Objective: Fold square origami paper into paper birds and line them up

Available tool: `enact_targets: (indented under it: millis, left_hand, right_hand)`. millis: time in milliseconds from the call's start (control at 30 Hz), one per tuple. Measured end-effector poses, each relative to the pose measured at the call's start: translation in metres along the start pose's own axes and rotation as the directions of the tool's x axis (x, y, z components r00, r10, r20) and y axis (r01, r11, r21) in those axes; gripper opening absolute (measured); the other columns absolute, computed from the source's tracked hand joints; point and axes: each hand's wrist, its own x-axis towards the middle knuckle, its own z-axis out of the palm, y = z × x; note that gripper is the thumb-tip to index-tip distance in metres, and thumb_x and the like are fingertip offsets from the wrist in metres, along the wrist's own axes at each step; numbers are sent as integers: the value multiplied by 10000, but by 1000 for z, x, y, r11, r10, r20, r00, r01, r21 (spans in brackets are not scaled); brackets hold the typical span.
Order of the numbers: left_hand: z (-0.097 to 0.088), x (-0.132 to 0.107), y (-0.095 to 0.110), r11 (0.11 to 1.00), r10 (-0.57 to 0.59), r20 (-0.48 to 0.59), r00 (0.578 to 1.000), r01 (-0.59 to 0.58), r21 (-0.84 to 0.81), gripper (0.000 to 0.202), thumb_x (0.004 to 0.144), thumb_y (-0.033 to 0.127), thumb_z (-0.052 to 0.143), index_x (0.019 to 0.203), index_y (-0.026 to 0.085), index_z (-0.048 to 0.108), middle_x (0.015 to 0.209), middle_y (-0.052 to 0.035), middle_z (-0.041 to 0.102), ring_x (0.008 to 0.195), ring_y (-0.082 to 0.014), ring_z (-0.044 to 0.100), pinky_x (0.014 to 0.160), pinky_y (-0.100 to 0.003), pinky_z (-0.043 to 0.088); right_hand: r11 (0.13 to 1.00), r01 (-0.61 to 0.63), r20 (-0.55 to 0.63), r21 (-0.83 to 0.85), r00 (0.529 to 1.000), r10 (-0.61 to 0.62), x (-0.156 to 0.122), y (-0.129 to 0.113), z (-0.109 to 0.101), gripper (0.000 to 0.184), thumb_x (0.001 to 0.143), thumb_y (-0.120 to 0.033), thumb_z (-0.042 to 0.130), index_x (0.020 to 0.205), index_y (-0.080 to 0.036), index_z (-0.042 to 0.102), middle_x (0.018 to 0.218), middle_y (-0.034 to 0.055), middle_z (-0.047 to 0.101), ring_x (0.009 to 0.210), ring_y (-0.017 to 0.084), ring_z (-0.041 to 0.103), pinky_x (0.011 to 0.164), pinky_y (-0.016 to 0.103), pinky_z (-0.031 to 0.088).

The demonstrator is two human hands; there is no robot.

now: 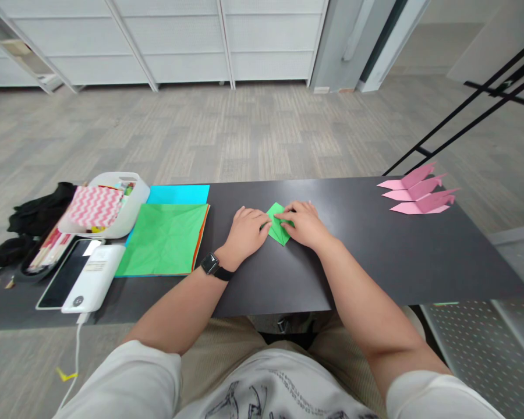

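Note:
A small folded green paper (278, 228) lies on the dark table (375, 256), in front of me. My left hand (245, 231) rests on its left edge with fingers curled against it. My right hand (303, 223) presses down on the paper's right half, fingers together and pointing left across the fold. Both hands pin the paper flat to the table. A black watch (210, 263) sits on my left wrist.
A stack of coloured sheets, green on top (166, 240), lies left of my hands, with a blue sheet (179, 194) behind. Further left are a white tray (133, 212) with patterned paper, a phone (65, 273), a white power bank (96, 277) and black cloth (39, 212). Pink folded papers (419, 195) lie far right.

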Motion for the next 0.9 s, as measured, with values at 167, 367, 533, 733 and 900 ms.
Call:
enact_targets:
  millis: [167, 367, 533, 733, 900]
  left_hand:
    - [-2, 1, -3, 994, -96, -51, 994, 99, 41, 279, 1049, 343, 631, 1293, 246, 726, 1231, -83, 737, 1170, -287, 646, 1122, -488, 466]
    - [2, -1, -6, 995, -94, -45, 995, 95, 33, 289, 1003, 347, 712, 1277, 263, 749, 1251, -85, 701, 1177, -307, 621, 1083, -505, 479]
    - [4, 0, -6, 996, -88, -45, 995, 88, 2, 276, 998, 335, 723, 1262, 271, 773, 1279, -84, 696, 1207, -310, 610, 1105, -517, 478]
    - [6, -1, -6, 995, -95, -44, 995, 95, 12, 310, 996, 344, 731, 1291, 258, 766, 1293, -88, 687, 1213, -305, 600, 1099, -504, 484]
    - [6, -1, -6, 995, -103, -46, 994, 103, 1, 356, 991, 329, 732, 1336, 242, 738, 1305, -94, 694, 1219, -313, 605, 1096, -510, 491]
  right_hand:
    - [996, 81, 48, 24, 996, -82, -2, -6, -1, 360, 969, -254, 724, 1288, -404, 798, 1264, 66, 660, 1273, 322, 570, 1254, 781, 222]
    - [995, 55, 14, 78, 998, -57, 1, -2, 2, 430, 976, -261, 701, 1384, -389, 745, 1202, 63, 691, 1208, 309, 618, 1248, 720, 287]
    - [998, -51, -109, 38, 993, 55, 4, 8, 7, 391, 978, -323, 679, 1357, -289, 770, 1200, 118, 694, 1161, 336, 623, 1138, 599, 424]
    - [990, -92, -114, 104, 988, 104, 6, 8, 11, 255, 942, -317, 699, 1164, -276, 816, 1164, 108, 683, 1157, 326, 614, 1096, 538, 457]
    - [975, -117, -117, 188, 983, 140, 8, 5, 10, 208, 887, -254, 714, 1086, -285, 765, 1169, 81, 684, 1178, 314, 620, 1123, 564, 445]
